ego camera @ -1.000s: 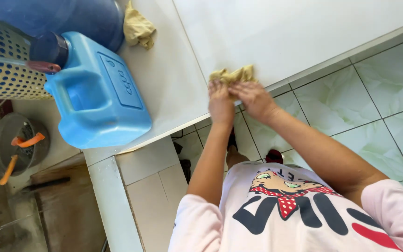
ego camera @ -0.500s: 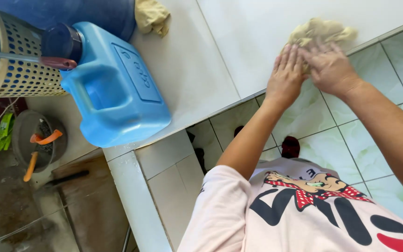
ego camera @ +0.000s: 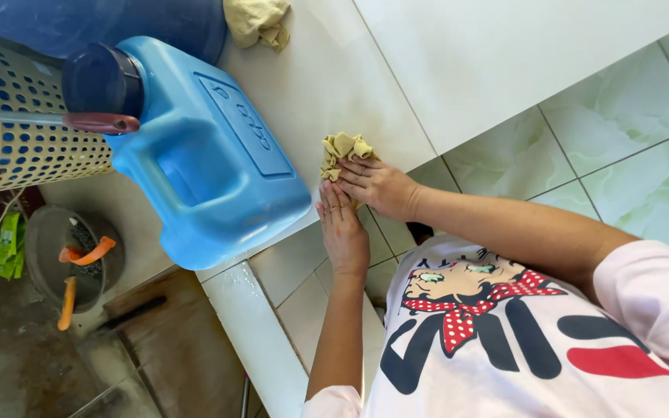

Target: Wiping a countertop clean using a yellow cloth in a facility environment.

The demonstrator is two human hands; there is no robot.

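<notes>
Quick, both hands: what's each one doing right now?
Left hand: open, flat on the white counter, holding nothing.
Right hand: fingers pressing on the yellow cloth.

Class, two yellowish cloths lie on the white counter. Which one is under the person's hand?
The cloth beside the blue jug, pressed by the right hand. The other cloth lies untouched at the picture's top edge.

The yellow cloth [ego camera: 342,151] is crumpled into a small wad on the white tiled counter [ego camera: 334,77], close to its edge and just beside the blue jug [ego camera: 210,162]. My fingertips cover its near side, so it looks damp, though I can't be sure.
</notes>
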